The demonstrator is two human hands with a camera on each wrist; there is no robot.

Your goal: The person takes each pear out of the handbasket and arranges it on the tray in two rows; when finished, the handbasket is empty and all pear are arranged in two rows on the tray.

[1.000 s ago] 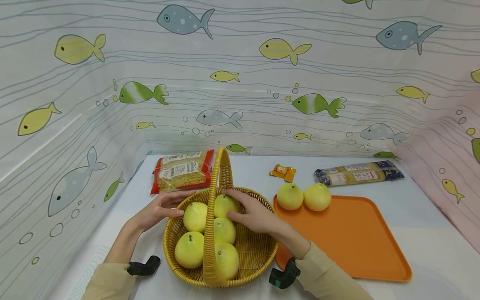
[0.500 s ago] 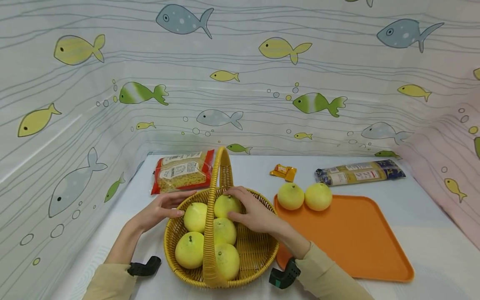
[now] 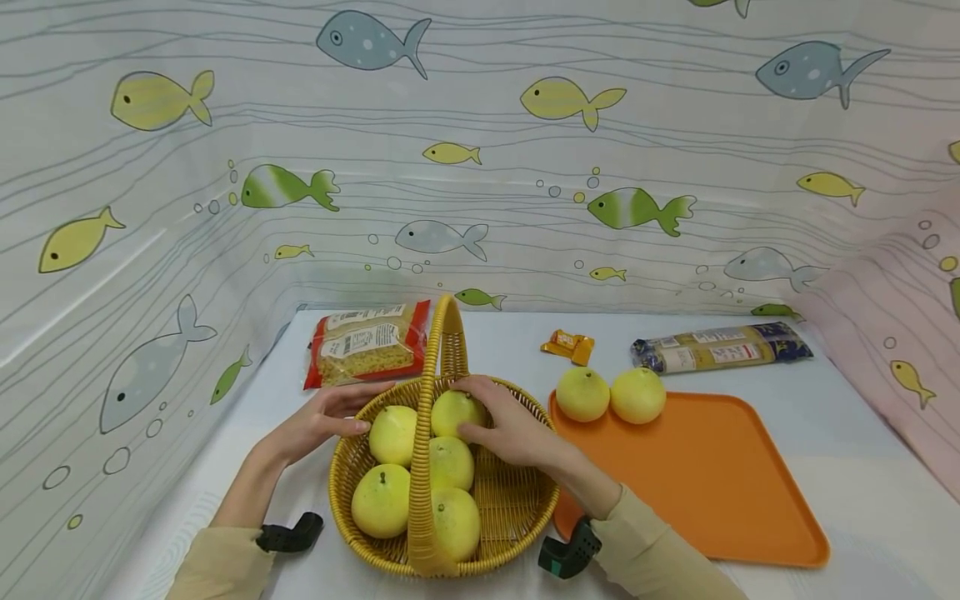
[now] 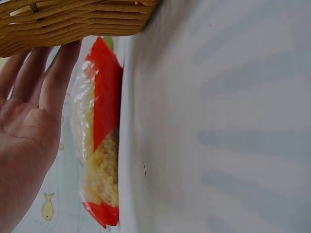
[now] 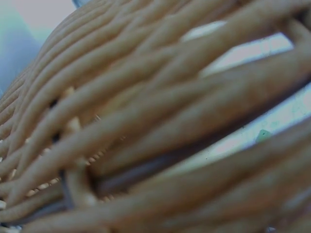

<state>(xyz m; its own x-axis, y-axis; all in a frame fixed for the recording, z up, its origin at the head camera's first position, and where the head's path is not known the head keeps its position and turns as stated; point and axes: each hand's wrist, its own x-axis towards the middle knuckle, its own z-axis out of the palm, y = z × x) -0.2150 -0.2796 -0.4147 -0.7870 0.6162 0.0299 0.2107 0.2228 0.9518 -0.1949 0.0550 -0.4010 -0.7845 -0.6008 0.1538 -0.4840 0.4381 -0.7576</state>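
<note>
Yellow fruit (image 3: 453, 412), its stem shifted slightly rightward over the past second, seemingly being settled, sits in a wicker basket (image 3: 517, 521) within the curled grip of the right hand (image 3: 504, 422), while near-straight fingers of the left hand (image 3: 315, 427) touch its side.

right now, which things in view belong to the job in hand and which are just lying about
Likely in the job:
basket, left hand at its side
yellow fruit held by the right hand
four other fruits in it
perhaps the orange tray and two fruits at its edge

Apparently lying about:
red-edged bag
small orange packets
long dark-ended packet
</note>
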